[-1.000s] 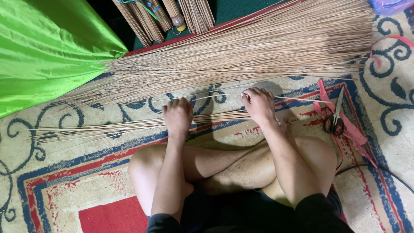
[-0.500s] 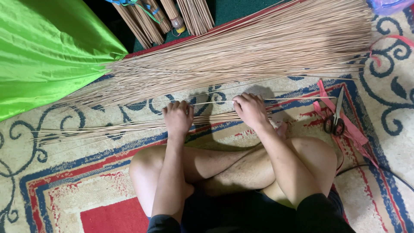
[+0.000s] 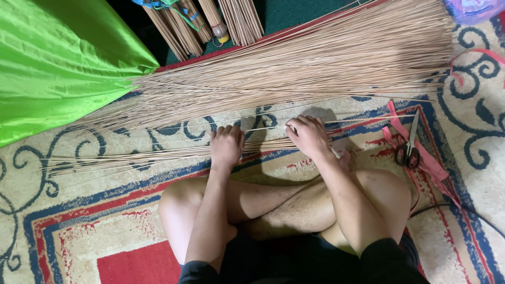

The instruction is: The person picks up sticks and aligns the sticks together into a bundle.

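Both hands [image 3: 268, 141] grip thin sticks [image 3: 158, 153] on patterned carpet [image 3: 94, 221].

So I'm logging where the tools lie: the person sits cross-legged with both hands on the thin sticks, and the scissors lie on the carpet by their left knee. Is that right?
Not quite. The scissors lie by the person's right knee, on the pink ribbon, as the head view shows. The rest holds: the person sits cross-legged on the carpet, left hand and right hand on the thin sticks.

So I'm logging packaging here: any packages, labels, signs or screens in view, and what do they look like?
No labels, signs or screens.
Bag: top right corner, crumpled purple-blue plastic, mostly cut off.
Bottle: top centre among stick bundles, brownish cylinder, yellow cap; any label too small to tell.
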